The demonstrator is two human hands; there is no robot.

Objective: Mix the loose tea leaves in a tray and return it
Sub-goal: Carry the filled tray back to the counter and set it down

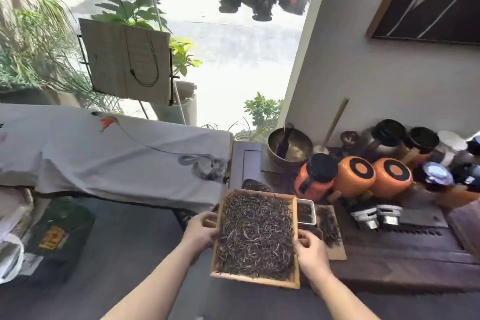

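Note:
A rectangular wooden tray (296, 215) filled with dark loose tea leaves (255, 235) is held in the air between both hands, just left of a dark wooden counter. My left hand (201, 230) grips the tray's left rim near its middle. My right hand (310, 251) grips the right rim, fingers curled over the edge. The tray's far end points toward the counter corner; its near end tilts slightly down toward me.
The dark counter (402, 249) carries a small white-rimmed dish (306, 212), a flat mat with tea (330, 228), orange jars (354, 175), a brass bowl (289, 147) and dark-lidded jars. A cloth-covered table (111, 153) stands to the left. Grey floor lies below.

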